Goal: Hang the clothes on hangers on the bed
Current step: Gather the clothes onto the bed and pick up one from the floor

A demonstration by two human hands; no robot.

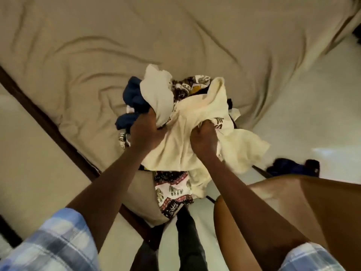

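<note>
plaid sleeves (58, 241) lead to left hand (145, 132) and right hand (205, 140), both clutching a cream garment (185, 112).

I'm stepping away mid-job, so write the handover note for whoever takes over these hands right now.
Left hand: grips the cream garment.
Right hand: its fingers are bunched into the same garment.
Clothes: a pile lies under the cream garment at the near corner of the bed, with a navy cloth and an elephant-print cloth showing.
Done: nothing hung; no hanger plainly in view.
Left: lift the cream garment free, hang it, then the rest.
</note>
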